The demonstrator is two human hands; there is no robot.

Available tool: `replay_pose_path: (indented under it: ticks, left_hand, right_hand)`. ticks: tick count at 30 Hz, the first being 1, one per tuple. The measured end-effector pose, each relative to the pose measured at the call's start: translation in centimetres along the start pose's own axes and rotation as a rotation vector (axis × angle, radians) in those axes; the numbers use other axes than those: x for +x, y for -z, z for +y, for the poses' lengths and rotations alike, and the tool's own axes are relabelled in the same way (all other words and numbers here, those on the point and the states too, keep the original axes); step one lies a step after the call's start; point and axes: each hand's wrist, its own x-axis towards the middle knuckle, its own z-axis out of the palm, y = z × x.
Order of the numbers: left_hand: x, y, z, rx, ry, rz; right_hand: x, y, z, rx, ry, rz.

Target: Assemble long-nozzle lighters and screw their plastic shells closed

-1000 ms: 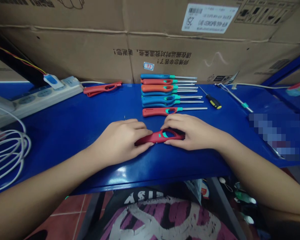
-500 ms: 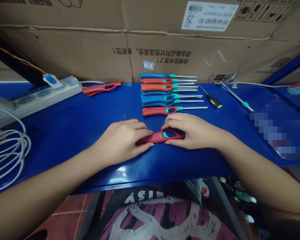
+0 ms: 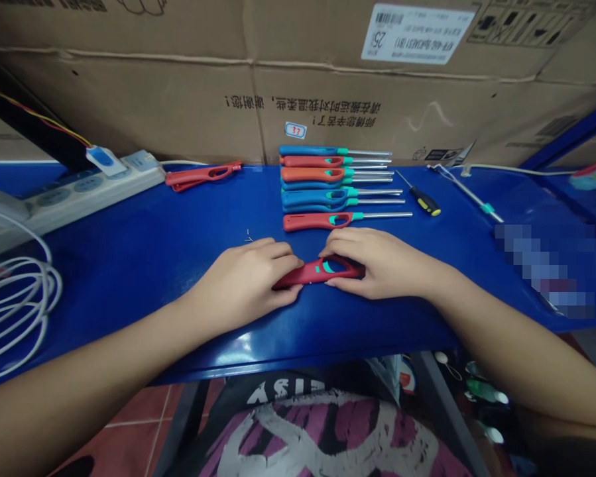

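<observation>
Between my hands lies a red lighter body (image 3: 307,273) with a green trigger showing in its oval opening. My left hand (image 3: 250,275) pinches its left end between thumb and fingers. My right hand (image 3: 377,262) closes round the right end, and that tip is hidden under the fingers. Just beyond, a red long-necked lighter (image 3: 310,222) with a metal tube lies on the blue table (image 3: 193,258). Several more blue, orange and red lighters (image 3: 312,175) are lined up behind it. Small screws (image 3: 248,236) rest near my left hand.
A screwdriver (image 3: 425,200) and a loose metal tube with a green collar (image 3: 486,208) lie to the right. Red casing pieces (image 3: 202,175) sit beside a power strip (image 3: 73,192) at the left. A coiled white cable (image 3: 44,298) is nearby. A cardboard box (image 3: 178,93) stands behind.
Both hands stay on the red lighter body, with only slight shifts of the fingers. My left hand has moved a little to the right and down, showing more of the screws.
</observation>
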Motion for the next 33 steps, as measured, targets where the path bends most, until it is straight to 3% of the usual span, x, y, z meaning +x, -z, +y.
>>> replay_pose_path:
  ticks: [11,20,28,33]
  left_hand:
    - [-0.24,-0.47,-0.25,0.021,-0.052,0.073]
    - [0.00,-0.33,-0.51,0.013,-0.127,0.163]
    - [0.05,-0.30,-0.42,-0.020,-0.114,0.171]
    - [0.10,-0.44,-0.56,-0.080,-0.066,0.216]
  right_hand:
    - [-0.09,-0.50,0.04,-0.260,0.094,0.010]
    - [-0.34,-0.21,0.50,-0.163,0.161,0.044]
    - [-0.32,-0.01,0.21,-0.093,0.112,0.048]
    - [-0.54,0.46,0.24,-0.110,0.090,0.137]
